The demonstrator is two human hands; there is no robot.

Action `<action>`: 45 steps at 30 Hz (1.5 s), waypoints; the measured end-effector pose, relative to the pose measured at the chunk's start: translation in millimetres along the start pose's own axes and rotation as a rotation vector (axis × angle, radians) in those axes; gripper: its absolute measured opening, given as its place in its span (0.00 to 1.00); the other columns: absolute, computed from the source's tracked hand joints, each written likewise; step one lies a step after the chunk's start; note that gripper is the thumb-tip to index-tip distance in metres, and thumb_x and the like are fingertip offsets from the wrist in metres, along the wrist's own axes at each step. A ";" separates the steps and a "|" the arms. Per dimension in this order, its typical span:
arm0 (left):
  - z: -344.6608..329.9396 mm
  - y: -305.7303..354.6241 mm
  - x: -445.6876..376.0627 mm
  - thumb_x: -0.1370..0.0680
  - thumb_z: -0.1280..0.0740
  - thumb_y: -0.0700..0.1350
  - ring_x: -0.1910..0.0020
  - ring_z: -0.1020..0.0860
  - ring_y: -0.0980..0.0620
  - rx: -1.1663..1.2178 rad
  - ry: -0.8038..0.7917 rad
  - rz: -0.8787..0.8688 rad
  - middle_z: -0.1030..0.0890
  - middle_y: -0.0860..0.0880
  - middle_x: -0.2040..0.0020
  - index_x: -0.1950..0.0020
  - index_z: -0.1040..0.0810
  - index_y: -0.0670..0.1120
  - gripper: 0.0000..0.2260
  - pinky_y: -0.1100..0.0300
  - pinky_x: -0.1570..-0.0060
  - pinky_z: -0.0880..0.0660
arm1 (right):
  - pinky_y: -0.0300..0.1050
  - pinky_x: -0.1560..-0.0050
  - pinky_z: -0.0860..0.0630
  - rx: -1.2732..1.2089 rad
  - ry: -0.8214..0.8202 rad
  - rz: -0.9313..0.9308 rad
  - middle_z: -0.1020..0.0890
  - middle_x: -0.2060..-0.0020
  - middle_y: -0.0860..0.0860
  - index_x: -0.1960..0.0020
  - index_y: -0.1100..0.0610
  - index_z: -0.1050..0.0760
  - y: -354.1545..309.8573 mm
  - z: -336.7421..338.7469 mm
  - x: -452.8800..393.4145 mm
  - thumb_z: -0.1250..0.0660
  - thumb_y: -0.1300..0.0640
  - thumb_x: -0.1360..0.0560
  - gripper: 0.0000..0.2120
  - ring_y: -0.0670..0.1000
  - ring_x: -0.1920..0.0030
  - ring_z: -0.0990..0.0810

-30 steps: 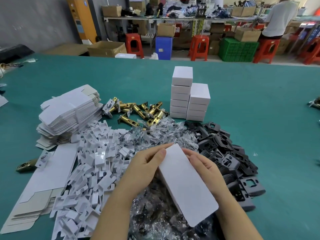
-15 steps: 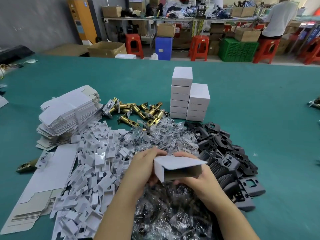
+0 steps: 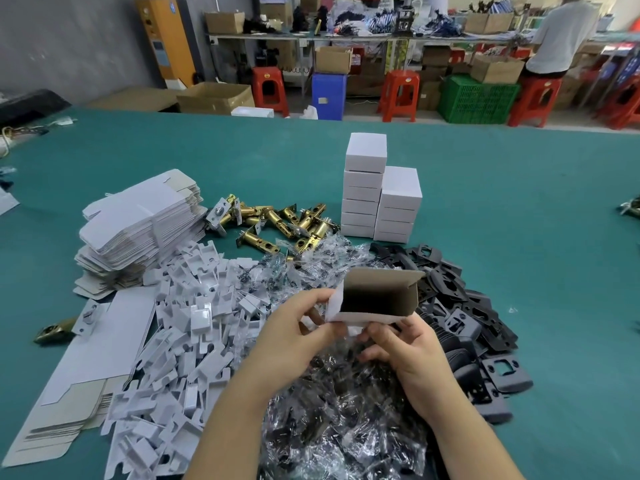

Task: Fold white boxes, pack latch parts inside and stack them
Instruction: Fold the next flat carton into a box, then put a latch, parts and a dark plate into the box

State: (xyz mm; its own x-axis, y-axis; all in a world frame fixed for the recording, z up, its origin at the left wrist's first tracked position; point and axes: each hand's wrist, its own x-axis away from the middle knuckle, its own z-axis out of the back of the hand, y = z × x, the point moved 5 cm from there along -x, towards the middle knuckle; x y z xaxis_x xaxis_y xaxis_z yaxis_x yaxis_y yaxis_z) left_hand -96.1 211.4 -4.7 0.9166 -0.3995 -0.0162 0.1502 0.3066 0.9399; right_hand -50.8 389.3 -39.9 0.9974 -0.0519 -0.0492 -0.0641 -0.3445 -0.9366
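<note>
Held up over the green table (image 3: 485, 202), between both hands — a half-formed white box (image 3: 375, 296), open end toward the camera, brown cardboard inside, dark and with nothing visible in it. Top flap up and angled to the right. Left hand (image 3: 294, 334) curled at the box's left side flap, thumb and fingers pinching the white card there. Right hand (image 3: 412, 351) beneath the lower front edge, thumb and forefinger pinching the bottom flap, other fingers loosely bent under.

Below the hands, a heap of clear plastic bags (image 3: 346, 410) with small dark hardware in them. To the right, touching that heap, a pile of black strike plates (image 3: 467, 317). To the left, a spread of white plastic pieces (image 3: 180, 323), and beyond it a stack of flat unfolded box blanks (image 3: 138, 223). More blanks lying flat at the near left (image 3: 86, 368). Brass latch bolts (image 3: 277, 220) scattered further back. Just right of them, two stacks of closed white boxes (image 3: 379, 195) side by side and touching — left stack taller.
</note>
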 end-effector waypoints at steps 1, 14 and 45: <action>1.5 -0.3 -0.2 0.23 0.26 0.50 0.69 0.27 0.59 -0.005 0.018 -0.016 0.20 0.54 0.57 0.42 0.18 0.65 0.13 0.66 0.69 0.28 | 0.44 0.58 0.17 0.001 -0.004 -0.005 0.14 0.52 0.54 0.41 0.51 0.17 1.5 0.8 0.0 0.18 0.45 0.31 0.22 0.52 0.56 0.15; -2.4 1.7 -1.1 0.26 0.23 0.45 0.67 0.28 0.63 0.085 -0.013 -0.066 0.20 0.63 0.60 0.44 0.16 0.63 0.15 0.71 0.65 0.30 | 0.54 0.46 0.17 -0.083 -0.024 -0.041 0.17 0.39 0.63 0.32 0.52 0.23 8.5 2.9 -2.3 0.22 0.46 0.26 0.26 0.67 0.41 0.17; 97.3 -49.0 -164.9 0.25 0.44 0.25 0.41 0.20 0.42 -1.200 -0.060 0.228 0.31 0.43 0.22 0.21 0.33 0.55 0.38 0.53 0.60 0.23 | 0.53 0.41 0.18 -0.158 0.016 -0.116 0.16 0.40 0.61 0.34 0.49 0.21 7.7 1.0 -7.0 0.19 0.47 0.30 0.27 0.63 0.39 0.17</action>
State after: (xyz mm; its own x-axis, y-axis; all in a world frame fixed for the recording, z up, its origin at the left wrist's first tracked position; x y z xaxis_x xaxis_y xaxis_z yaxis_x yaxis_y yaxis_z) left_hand -290.6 178.2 -14.9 0.9530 -0.2615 0.1532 0.2635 0.9646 0.0071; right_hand -58.3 388.0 -47.1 0.9979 -0.0177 0.0624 0.0456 -0.4917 -0.8696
